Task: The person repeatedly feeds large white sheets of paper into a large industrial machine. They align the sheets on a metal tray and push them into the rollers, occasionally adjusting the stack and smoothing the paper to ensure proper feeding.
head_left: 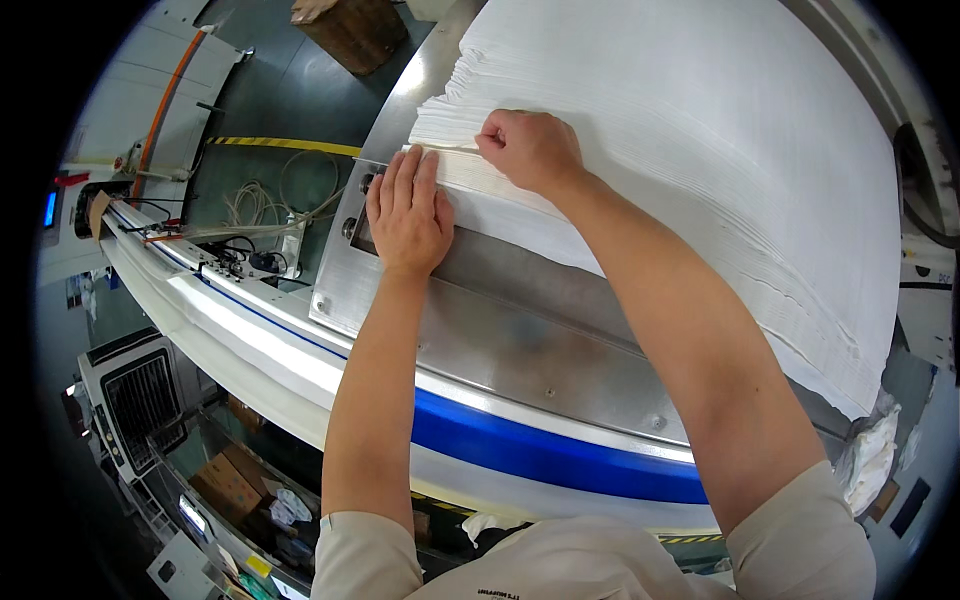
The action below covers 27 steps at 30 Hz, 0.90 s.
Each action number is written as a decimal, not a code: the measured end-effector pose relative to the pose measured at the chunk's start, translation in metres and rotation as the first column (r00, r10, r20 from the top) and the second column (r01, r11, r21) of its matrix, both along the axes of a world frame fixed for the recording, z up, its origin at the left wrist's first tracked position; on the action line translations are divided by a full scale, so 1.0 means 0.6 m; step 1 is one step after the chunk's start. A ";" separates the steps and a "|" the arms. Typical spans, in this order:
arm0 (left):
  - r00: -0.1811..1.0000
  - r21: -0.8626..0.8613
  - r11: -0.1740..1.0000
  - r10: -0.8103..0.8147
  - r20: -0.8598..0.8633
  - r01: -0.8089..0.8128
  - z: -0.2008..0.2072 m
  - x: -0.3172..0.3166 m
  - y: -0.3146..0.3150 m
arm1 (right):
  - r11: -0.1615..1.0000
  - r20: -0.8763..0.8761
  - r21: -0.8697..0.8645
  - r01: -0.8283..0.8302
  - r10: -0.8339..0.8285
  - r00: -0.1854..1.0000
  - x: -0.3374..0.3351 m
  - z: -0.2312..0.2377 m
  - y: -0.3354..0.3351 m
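A tall stack of thin white sheets [690,110], cloth or paper I cannot tell, lies in front of me with uneven, layered edges. At its near left corner my left hand [408,215] lies flat, fingers stretched out and close together over the stack's edge and the metal beside it. Just to the right, my right hand [532,150] is closed in a fist on the layered edge. Its fingertips are curled under, so what they grip, if anything, is hidden. The stack rests on a metal table [520,340] with a recessed strip along the near side.
A blue band [550,455] runs along the table's front, close to my body. Left of it stretches a long white rail [250,320]. Coiled cables [255,205] and a brown block [350,32] lie on the floor beyond. Crumpled clear plastic [868,455] hangs at the right.
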State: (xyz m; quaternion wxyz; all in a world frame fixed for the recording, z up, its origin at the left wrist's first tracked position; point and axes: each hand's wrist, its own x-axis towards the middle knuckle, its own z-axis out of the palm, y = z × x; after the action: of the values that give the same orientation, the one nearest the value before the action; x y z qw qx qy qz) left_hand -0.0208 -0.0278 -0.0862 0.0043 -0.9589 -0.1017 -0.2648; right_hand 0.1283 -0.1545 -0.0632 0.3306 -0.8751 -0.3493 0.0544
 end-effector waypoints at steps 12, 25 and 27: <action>1.000 0.010 1.000 -0.012 -0.001 0.012 0.006 -0.035 0.003 | 1.000 -0.009 -0.008 -0.017 0.017 1.000 -0.001 0.004 -0.004; 0.717 0.032 0.986 -0.096 -0.690 0.163 0.119 -0.023 0.037 | 0.923 -0.004 -0.292 0.251 -0.264 0.964 -0.173 0.041 -0.338; 0.535 0.139 0.980 0.041 -0.844 0.144 0.136 0.014 0.004 | 0.848 0.136 -0.384 0.366 -0.340 0.931 -0.174 0.040 -0.464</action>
State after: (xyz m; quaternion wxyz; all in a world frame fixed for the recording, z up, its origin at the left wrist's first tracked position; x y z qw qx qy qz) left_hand -0.0124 -0.0255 -0.0049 0.1374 -0.9650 -0.0325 0.2212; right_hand 0.0242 -0.4332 -0.0394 0.1365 -0.9746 -0.1740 0.0361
